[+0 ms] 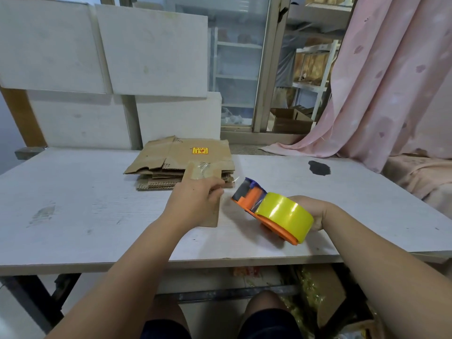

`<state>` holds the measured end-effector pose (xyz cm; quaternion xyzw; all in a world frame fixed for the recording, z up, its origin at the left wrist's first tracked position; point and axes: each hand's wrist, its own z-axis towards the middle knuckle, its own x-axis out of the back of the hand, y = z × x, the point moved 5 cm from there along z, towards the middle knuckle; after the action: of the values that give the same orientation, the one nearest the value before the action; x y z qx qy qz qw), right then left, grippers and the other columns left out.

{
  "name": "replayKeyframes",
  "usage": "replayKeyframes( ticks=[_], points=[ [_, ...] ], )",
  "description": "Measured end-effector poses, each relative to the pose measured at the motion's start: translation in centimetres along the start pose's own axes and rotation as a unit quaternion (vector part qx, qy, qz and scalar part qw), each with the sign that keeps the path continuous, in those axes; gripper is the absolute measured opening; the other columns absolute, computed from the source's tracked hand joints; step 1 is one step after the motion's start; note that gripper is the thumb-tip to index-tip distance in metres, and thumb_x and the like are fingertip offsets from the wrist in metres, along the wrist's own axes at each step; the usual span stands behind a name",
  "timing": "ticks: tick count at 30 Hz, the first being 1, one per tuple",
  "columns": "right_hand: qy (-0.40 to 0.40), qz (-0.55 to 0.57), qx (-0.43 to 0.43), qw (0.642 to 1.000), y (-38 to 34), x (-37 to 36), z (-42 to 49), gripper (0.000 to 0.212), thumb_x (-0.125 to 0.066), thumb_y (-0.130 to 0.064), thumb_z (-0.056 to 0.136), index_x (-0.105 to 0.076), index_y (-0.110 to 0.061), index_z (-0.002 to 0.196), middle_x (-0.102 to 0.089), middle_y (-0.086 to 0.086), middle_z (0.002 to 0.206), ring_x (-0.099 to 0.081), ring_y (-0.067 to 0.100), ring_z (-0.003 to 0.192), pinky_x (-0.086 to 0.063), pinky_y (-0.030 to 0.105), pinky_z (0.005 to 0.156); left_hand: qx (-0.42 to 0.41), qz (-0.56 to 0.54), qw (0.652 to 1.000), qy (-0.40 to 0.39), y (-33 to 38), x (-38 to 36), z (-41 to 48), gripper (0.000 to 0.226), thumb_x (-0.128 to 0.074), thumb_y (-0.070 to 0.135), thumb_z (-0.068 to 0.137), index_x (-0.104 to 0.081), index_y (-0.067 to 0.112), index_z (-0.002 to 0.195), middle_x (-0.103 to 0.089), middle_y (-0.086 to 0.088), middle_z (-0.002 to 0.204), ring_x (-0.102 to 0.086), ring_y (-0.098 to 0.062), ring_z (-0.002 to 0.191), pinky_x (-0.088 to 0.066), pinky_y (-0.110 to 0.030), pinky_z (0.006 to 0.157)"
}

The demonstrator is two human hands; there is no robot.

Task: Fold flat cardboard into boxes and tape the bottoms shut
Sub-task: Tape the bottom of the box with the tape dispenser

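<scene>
Two bare forearms reach over one white table (73,204). The right hand (310,211) holds one orange tape dispenser (252,200) with a yellow roll, fingers wrapped behind it and mostly hidden, its blade end just beside the box. The left hand (195,201) lies on one small cardboard box (213,215) at the table's middle, fingers curled over its far right edge. Clear tape shows on the box top. Touching behind it lies one stack of flat cardboard (186,155). Farther right is one dark stain (319,167). Four white boards (151,50) and a pink curtain (391,81) stand behind.
</scene>
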<state>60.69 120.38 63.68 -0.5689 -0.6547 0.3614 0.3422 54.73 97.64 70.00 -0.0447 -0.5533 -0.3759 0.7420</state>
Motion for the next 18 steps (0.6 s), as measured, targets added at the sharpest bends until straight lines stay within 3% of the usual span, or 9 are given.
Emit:
replayKeyframes(
  ticks=[2,4,6,7,10,13,16,18],
  points=[
    [0.057,-0.016,0.015,0.998,-0.1,0.7,0.1,0.034,-0.054,-0.036,0.088,-0.066,-0.005,0.093,-0.07,0.011,0.078,-0.067,0.018,0.061,-0.053,0.026,0.054,-0.009,0.013,1.0,-0.01,-0.1,-0.2,-0.1,0.036,-0.054,0.04,0.092,-0.055,0.037,0.128,-0.065,0.012,0.116,-0.053,-0.013,0.112,-0.036,-0.023,0.076],
    [0.103,-0.065,0.022,0.992,-0.3,1.6,0.5,0.048,-0.057,-0.051,0.078,-0.066,-0.008,0.097,-0.067,0.011,0.086,-0.064,0.019,0.069,-0.051,0.026,0.063,-0.023,0.031,0.999,-0.027,-0.1,-0.3,-0.2,0.044,-0.06,0.048,0.086,-0.054,0.038,0.128,-0.064,0.011,0.118,-0.048,-0.013,0.121,-0.038,-0.023,0.08],
    [0.134,-0.098,0.022,0.986,-0.8,2.3,0.7,0.048,-0.058,-0.053,0.08,-0.065,-0.008,0.098,-0.069,0.009,0.087,-0.065,0.02,0.073,-0.051,0.028,0.066,-0.04,0.053,0.997,-0.033,0.1,-0.4,-0.3,0.047,-0.062,0.047,0.086,-0.052,0.037,0.13,-0.062,0.01,0.122,-0.044,-0.015,0.127,-0.038,-0.024,0.09],
    [0.147,-0.111,0.024,0.983,-1.1,2.6,0.8,0.045,-0.057,-0.051,0.084,-0.066,-0.009,0.097,-0.07,0.008,0.086,-0.066,0.019,0.073,-0.053,0.028,0.065,-0.05,0.067,0.996,-0.032,0.2,-0.5,-0.4,0.044,-0.06,0.041,0.089,-0.051,0.036,0.132,-0.061,0.011,0.124,-0.047,-0.014,0.124,-0.036,-0.023,0.09],
    [0.215,-0.186,0.009,0.959,-2.2,3.3,0.9,0.046,-0.058,-0.051,0.089,-0.068,-0.007,0.096,-0.068,0.008,0.085,-0.064,0.021,0.072,-0.053,0.028,0.062,-0.08,0.089,0.993,-0.002,0.2,-0.8,-0.4,0.037,-0.052,0.025,0.094,-0.052,0.034,0.13,-0.056,0.013,0.128,-0.054,-0.012,0.112,-0.03,-0.02,0.071],
    [0.281,-0.273,-0.026,0.92,-2.6,4.1,1.3,0.049,-0.057,-0.054,0.09,-0.066,-0.006,0.095,-0.062,0.009,0.087,-0.058,0.025,0.076,-0.05,0.03,0.064,-0.111,0.1,0.989,0.017,0.0,-1.2,-0.3,0.032,-0.052,0.018,0.094,-0.058,0.027,0.125,-0.052,0.013,0.134,-0.057,-0.014,0.111,-0.029,-0.021,0.071],
    [0.306,-0.283,-0.039,0.908,-2.9,4.2,1.6,0.05,-0.057,-0.055,0.089,-0.063,-0.006,0.094,-0.061,0.009,0.087,-0.057,0.024,0.077,-0.048,0.029,0.061,-0.136,0.108,0.985,0.001,-0.1,-1.9,-0.3,0.032,-0.067,0.009,0.084,-0.067,0.022,0.113,-0.059,0.005,0.128,-0.065,-0.023,0.096,-0.035,-0.024,0.067],
    [0.317,-0.3,-0.03,0.899,-3.2,4.0,1.6,0.044,-0.059,-0.051,0.089,-0.059,-0.007,0.084,-0.056,0.008,0.08,-0.053,0.022,0.071,-0.041,0.027,0.058,-0.146,0.121,0.982,-0.016,0.1,-1.8,-0.5,0.039,-0.082,0.004,0.064,-0.071,0.022,0.097,-0.066,0.002,0.114,-0.068,-0.025,0.075,-0.036,-0.024,0.056]
  ],
)
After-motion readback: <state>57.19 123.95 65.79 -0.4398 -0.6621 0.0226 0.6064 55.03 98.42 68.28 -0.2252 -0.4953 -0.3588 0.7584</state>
